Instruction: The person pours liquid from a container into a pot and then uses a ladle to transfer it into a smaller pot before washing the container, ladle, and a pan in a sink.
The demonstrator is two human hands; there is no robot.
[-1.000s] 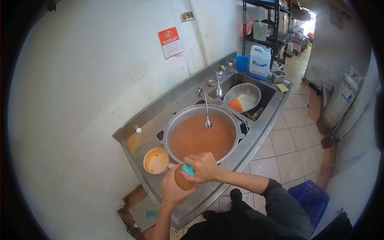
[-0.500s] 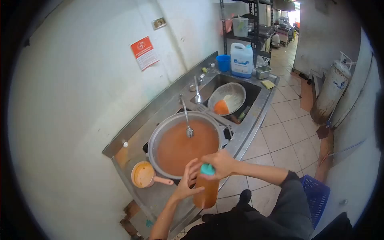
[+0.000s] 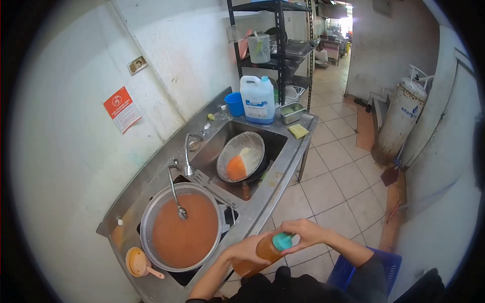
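Observation:
A clear bottle (image 3: 268,248) of orange-brown liquid lies tilted between my hands, close to my body and beyond the sink counter's front edge. My left hand (image 3: 246,251) is wrapped round its body. At the teal cap (image 3: 282,242), my right hand (image 3: 306,233) has its fingers and thumb closed about it. To the left, a large metal pot (image 3: 146,227) full of cloudy reddish-brown liquid stands in the near basin under a faucet (image 3: 174,192). A pale-handled saucepan (image 3: 135,262) with yellowish residue sits beside the pot.
The far basin holds a metal bowl (image 3: 256,146) with something orange inside. A large spatula (image 3: 214,189) lies across the divider. Behind stand a blue cup (image 3: 234,104), a white-and-blue jug (image 3: 258,101) and a metal container (image 3: 292,113). A blue crate (image 3: 343,267) and gas cylinder (image 3: 401,118) are at right.
The view has swung right. The bottle has gone from nearly upright by the pot to tilted nearer my body, and my left hand now wraps its body.

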